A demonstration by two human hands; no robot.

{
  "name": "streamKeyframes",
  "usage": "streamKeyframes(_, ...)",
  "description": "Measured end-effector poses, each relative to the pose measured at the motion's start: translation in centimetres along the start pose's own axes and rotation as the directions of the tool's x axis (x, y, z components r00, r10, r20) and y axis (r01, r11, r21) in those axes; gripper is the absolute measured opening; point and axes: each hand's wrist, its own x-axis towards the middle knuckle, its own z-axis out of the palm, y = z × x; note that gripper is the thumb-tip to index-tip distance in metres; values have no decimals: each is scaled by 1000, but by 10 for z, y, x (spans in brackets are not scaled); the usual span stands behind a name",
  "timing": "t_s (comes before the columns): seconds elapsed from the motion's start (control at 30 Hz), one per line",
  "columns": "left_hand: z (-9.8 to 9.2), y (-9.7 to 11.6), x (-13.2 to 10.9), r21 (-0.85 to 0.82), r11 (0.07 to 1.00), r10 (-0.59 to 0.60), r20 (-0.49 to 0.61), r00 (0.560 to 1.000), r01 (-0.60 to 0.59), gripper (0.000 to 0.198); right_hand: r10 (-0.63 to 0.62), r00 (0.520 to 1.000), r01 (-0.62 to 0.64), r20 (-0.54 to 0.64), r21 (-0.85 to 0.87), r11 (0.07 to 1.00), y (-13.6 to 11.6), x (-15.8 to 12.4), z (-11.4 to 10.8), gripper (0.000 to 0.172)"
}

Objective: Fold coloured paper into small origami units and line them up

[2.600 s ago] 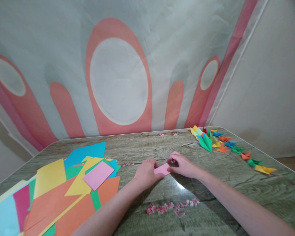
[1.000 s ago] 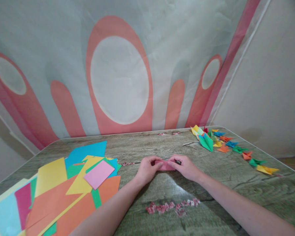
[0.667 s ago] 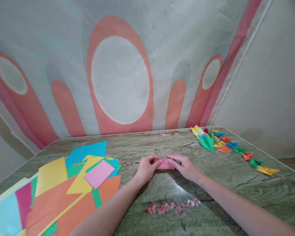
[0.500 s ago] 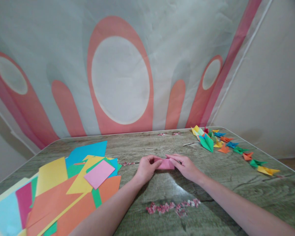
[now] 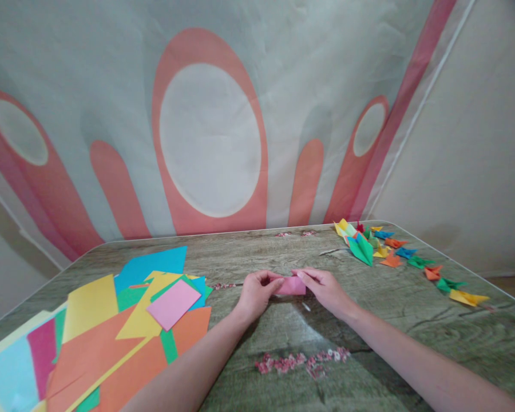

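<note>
Between my two hands is a small folded piece of pink paper [image 5: 292, 285], held just over the wood-patterned table [image 5: 249, 252]. My left hand [image 5: 256, 292] is closed, its thumb and fingers pinching the paper's left end. At the right end my right hand [image 5: 324, 289] grips the paper's upper corner between thumb and fingers. The paper looks like a narrow rectangle; its back side is hidden from me. A pink paper square [image 5: 174, 304] lies to the left on top of a pile of coloured sheets.
The pile of coloured paper, with an orange sheet [image 5: 131, 366] and a blue sheet [image 5: 154, 266], covers the table's left side. At the back right sit several small folded paper figures, among them a green one [image 5: 360, 249] and a yellow one [image 5: 467, 297]. A printed backdrop [image 5: 210, 137] stands behind.
My right thumb and fingers have shifted slightly up along the pink paper, uncovering more of its right end. My left hand stays almost still.
</note>
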Motion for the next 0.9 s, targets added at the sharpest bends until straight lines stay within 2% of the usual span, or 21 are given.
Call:
streamKeyframes(0.33,2,4,0,-91,995,-45,-20,999,43,26,116,991,-113,-65,48,992,1,-2,6,31)
streamKeyframes(0.5,2,6,-1,-123,991,-58,-24,998,55,27,80,995,-77,-65,43,996,2,-1,5,27)
streamKeyframes(0.9,3,6,0,-83,996,-48,-45,998,44,28,-35,992,20,-118,-127,992,-4,-4,3,21)
